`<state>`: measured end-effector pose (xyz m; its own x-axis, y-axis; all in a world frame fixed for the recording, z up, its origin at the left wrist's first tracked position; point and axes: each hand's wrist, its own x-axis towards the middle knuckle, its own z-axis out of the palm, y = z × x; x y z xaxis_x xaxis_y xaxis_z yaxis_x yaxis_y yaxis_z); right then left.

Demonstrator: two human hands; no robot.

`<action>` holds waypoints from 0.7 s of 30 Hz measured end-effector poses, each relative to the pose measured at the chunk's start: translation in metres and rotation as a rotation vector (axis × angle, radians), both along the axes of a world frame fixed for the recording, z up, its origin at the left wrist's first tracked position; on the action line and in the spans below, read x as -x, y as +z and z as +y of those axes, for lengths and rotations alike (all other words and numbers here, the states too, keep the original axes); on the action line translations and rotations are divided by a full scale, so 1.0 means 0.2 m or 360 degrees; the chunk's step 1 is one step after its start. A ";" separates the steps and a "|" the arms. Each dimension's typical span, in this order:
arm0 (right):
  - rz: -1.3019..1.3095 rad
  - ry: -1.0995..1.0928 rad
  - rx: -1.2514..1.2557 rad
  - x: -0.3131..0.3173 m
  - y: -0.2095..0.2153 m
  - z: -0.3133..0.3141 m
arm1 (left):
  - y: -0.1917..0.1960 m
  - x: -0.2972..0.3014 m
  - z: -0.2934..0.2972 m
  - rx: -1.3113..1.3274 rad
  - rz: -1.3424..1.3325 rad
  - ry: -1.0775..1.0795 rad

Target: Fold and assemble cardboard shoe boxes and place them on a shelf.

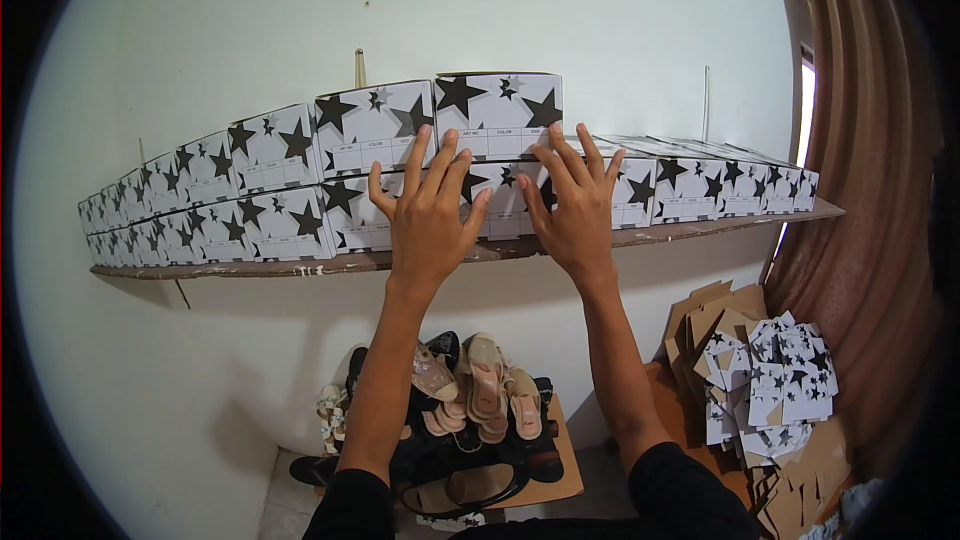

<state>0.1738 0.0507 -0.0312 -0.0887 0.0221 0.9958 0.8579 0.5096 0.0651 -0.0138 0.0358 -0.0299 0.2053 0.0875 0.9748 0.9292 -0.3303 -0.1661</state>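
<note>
White shoe boxes with black and grey stars stand side by side on a long wall shelf [520,246]. They are stacked two high from the left end to the middle, and one high at the right. My left hand [430,215] is open, its fingertips against the fronts of the upper box at centre-left [365,125] and the rightmost upper box [498,90]. With fingers spread, my right hand [575,215] reaches the lower right corner of that rightmost upper box. Both palms cover parts of the lower boxes [500,202]. Neither hand grips anything.
Below the shelf, assorted sandals and shoes [485,390] lie heaped on a low brown surface [568,455]. Flattened star-patterned boxes [795,370] and brown cardboard pieces [695,315] are piled at the lower right. A brown curtain [865,160] hangs beside the shelf's right end.
</note>
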 end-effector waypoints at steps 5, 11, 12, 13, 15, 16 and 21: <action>-0.0053 0.0051 0.0134 -0.03 -0.04 -0.06 | -0.03 -0.03 -0.05 0.0023 0.0023 0.0004; -0.0037 0.0310 0.0231 -0.06 -0.19 -0.22 | -0.19 -0.09 -0.19 0.0096 0.0119 -0.0113; -0.0050 0.0288 0.0246 -0.05 -0.23 -0.25 | -0.24 -0.09 -0.22 0.0158 0.0124 -0.0129; -0.0044 0.0265 0.0265 -0.07 -0.27 -0.29 | -0.29 -0.10 -0.25 0.0218 0.0139 -0.0171; -0.0008 0.0354 0.0394 -0.10 -0.36 -0.36 | -0.38 -0.10 -0.31 0.0300 0.0170 -0.0252; -0.0023 0.0263 0.0395 -0.11 -0.40 -0.40 | -0.44 -0.11 -0.32 0.0352 0.0194 -0.0308; 0.0065 0.0185 0.0708 -0.29 -0.77 -0.58 | -0.77 -0.19 -0.38 0.0625 0.0227 -0.0616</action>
